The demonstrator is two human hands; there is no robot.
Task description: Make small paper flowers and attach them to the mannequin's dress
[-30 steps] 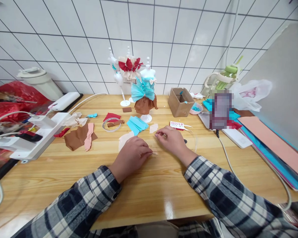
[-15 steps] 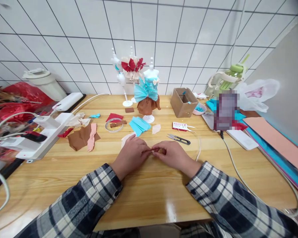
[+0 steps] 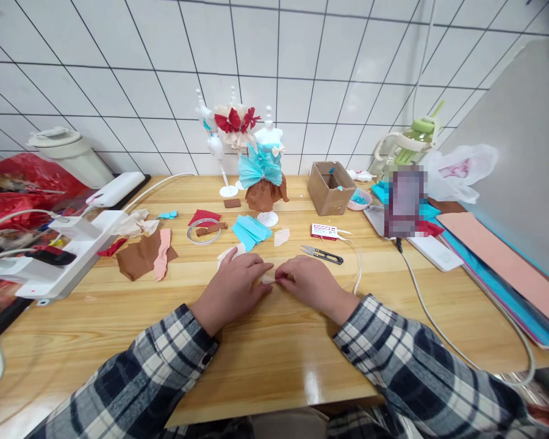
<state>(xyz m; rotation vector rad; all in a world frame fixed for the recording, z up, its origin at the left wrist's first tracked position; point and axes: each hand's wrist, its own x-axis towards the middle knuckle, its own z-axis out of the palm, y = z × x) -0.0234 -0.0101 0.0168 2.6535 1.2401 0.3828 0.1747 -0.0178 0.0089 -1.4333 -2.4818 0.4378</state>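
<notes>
Between my hands a small cream piece of crepe paper [image 3: 268, 277] lies low over the table, its ends partly hidden by fingers. My right hand [image 3: 315, 285] pinches its right end between thumb and fingertips. Thumb and forefinger of my left hand [image 3: 238, 285] are spread apart around the left part of the paper. Another pale paper piece [image 3: 224, 255] shows behind the left hand. Just beyond the hands are folded blue crepe paper [image 3: 251, 232], a small cream scrap [image 3: 282, 236] and black-handled thread snips [image 3: 322, 254].
Small dress forms in paper outfits [image 3: 266, 174] stand near the tiled wall. A cardboard box [image 3: 330, 189] is right of them. A clear tape roll [image 3: 204, 231] and brown paper [image 3: 139, 256] lie left. A power strip [image 3: 80, 256] fills the left edge; a cable [image 3: 421, 299] crosses the right.
My left thumb and forefinger have parted from their pinch, leaving more of the cream paper visible. My right hand still pinches its end. The whole view has shifted slightly.
</notes>
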